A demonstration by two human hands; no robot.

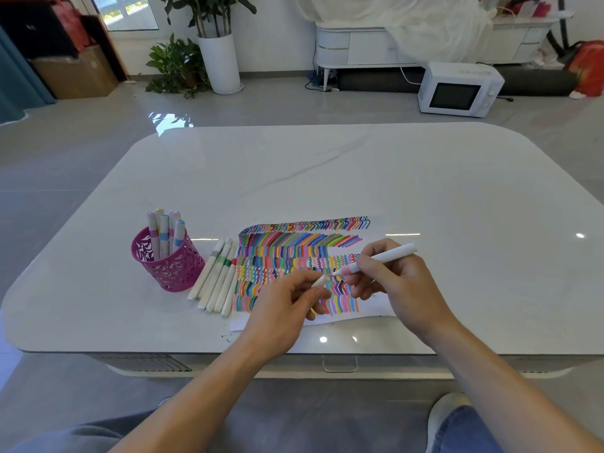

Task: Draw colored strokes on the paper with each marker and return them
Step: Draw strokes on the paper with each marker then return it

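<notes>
Marker (379, 259) pinched in the right hand (398, 282), tip just above striped paper (294, 256) on the bench (359, 178); left hand (284, 308) pinches its cap (319, 281). More markers (215, 279) lie beside a pink cup (170, 263).

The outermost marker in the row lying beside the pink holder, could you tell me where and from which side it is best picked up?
Take the outermost marker by the middle of its barrel, from above, pinching across its width. It lies flat on the table, packed against its neighbour on the right; its left side is partly free, though the pink holder stands close near its far end. The near end probably offers more room.
</notes>
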